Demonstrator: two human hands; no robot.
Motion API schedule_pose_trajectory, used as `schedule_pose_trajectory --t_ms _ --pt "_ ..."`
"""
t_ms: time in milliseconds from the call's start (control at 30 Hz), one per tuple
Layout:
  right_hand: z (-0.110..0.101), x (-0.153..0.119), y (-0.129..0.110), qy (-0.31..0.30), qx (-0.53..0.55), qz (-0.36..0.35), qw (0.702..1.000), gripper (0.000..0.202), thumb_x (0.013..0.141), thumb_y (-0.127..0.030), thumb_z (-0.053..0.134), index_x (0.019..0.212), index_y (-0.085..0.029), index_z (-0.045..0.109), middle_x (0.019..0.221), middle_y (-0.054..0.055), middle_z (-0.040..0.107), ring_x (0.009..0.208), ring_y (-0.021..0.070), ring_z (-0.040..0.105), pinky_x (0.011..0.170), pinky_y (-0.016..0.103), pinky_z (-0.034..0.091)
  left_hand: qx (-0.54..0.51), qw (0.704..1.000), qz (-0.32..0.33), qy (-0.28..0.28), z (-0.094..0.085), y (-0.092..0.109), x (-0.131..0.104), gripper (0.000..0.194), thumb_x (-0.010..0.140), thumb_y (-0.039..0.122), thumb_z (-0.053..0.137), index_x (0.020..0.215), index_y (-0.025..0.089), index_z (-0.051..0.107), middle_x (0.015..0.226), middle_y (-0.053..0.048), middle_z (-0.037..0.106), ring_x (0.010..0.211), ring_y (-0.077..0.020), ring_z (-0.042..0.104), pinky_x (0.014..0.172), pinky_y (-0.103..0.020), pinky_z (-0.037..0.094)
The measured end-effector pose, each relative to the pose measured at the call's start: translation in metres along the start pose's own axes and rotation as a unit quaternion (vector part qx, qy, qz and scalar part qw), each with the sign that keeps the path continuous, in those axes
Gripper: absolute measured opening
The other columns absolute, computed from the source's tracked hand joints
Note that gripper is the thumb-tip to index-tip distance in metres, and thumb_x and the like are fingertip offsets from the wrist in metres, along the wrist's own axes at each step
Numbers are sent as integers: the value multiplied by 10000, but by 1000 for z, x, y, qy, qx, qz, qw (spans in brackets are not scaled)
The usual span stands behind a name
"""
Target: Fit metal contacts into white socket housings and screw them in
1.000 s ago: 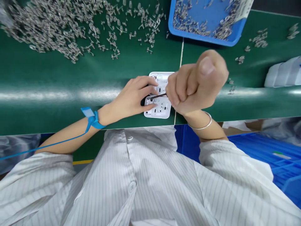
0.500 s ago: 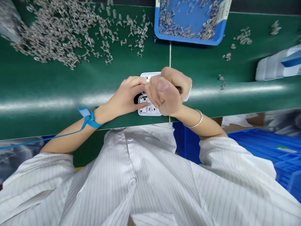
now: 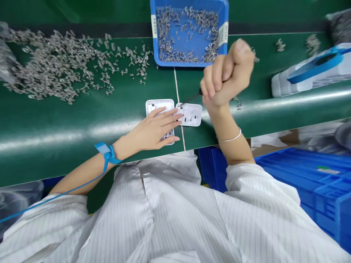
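Observation:
A white plastic housing point(image 3: 150, 107) lies under my left hand point(image 3: 161, 126), which rests flat with its fingers spread and covers most of it. Those fingertips reach onto a second white housing point(image 3: 195, 111) just to the right, its inside dotted with small dark slots. Raised above that piece, my right hand point(image 3: 229, 75) is closed in a fist around the dark handle of a screwdriver point(image 3: 192, 98). The thin shaft slants down to the left, and its tip is at the upper left corner of the right housing. Most of the handle is hidden in the fist.
A blue tray point(image 3: 189, 64) of small metal clips stands at the back. Many loose metal clips point(image 3: 60, 65) are heaped at left. White parts with a blue strap point(image 3: 309, 71) lie at right. A blue crate point(image 3: 307, 175) sits below the table edge. A blue cord point(image 3: 68, 191) trails from my left wrist.
My right hand has moved up and right, away from my left hand, uncovering the right housing and screwdriver shaft. My left fingers have flattened over the housings. The view has shifted.

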State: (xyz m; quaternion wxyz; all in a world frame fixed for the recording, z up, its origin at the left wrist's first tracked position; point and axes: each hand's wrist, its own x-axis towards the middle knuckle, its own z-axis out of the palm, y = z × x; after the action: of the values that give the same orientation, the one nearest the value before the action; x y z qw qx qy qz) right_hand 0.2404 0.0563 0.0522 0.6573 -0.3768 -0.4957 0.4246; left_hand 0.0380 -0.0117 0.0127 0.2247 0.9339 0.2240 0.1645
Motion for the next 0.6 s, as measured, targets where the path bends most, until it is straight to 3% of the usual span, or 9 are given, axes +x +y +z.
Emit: schedule_pose_trajectory --t_ms 133,267,433,600 --pt "8 -10 2 -39 30 -25 999 618 876 -525 632 551 -242 188 414 -89 164 329 64 135 293 283 132 -14 1000 -7 2 -2 2 0 562 1060 544 427 1380 120 610 1471 -127 573 1439 -323 475 1209 -518 337" --pt "15 -9 -1 -79 69 -61 993 598 836 -422 686 514 -243 216 371 -97 147 265 48 116 251 280 85 -9 1000 -10 3 -2 2 1 572 1051 555 442 1382 122 615 1465 -132 577 1419 -331 497 1167 -512 397" --pt "7 2 -1 -21 40 -13 999 595 857 -499 613 571 -239 160 400 -80 145 332 75 99 286 301 117 7 1000 3 11 -2 1 2 575 1060 543 421 1341 89 633 1435 -127 606 1387 -335 531 1116 -490 458" --pt "10 -3 -5 -1 14 1 1000 551 783 -500 605 520 -257 186 384 -69 155 304 82 117 293 311 126 -3 1000 2 5 -2 2 2 568 1056 545 434 1350 100 630 1436 -136 602 1402 -330 517 1122 -490 460"
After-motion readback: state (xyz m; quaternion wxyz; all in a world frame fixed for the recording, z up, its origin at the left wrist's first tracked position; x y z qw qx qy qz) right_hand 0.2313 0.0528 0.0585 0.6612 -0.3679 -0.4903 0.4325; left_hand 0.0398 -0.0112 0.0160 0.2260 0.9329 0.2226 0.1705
